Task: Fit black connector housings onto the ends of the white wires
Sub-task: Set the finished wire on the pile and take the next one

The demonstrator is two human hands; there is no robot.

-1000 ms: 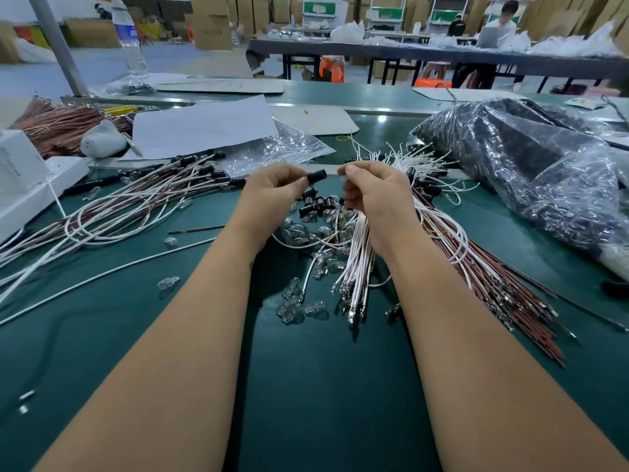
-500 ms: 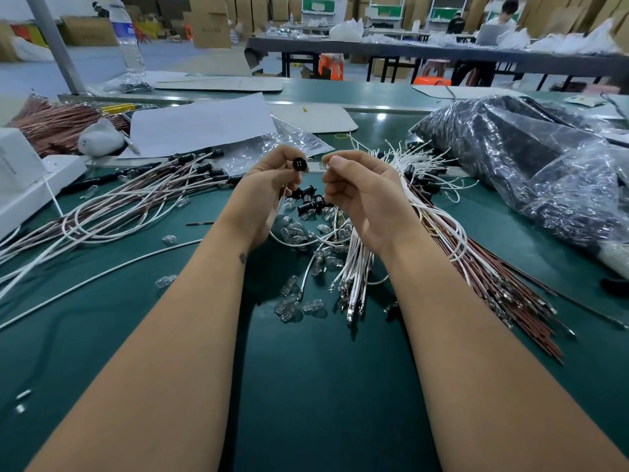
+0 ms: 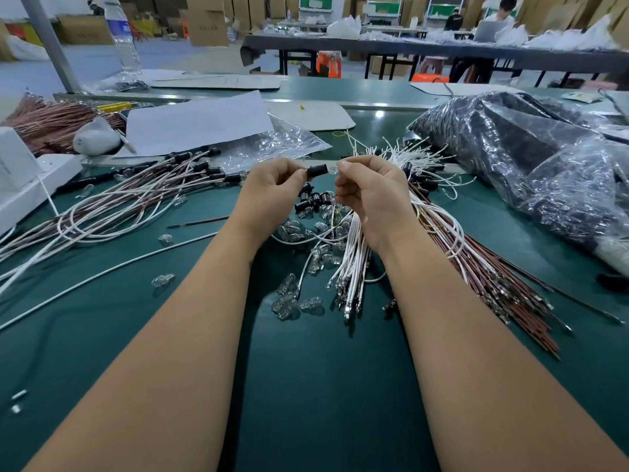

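left hand [image 3: 272, 189] pinching black connector housing [image 3: 316, 171], right hand [image 3: 369, 195] pinching what may be a clear bulb [image 3: 333, 170] at its open end, both raised above white wires [image 3: 354, 264]

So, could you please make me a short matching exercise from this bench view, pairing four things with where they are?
Things:
1. black connector housing
2. water bottle
3. black plastic bag
4. loose clear bulbs

Places:
A. far left, standing upright
B. pinched between left hand and right hand
C. on the mat between the forearms
D. right side of the bench

Pairs: 1-B, 2-A, 3-D, 4-C
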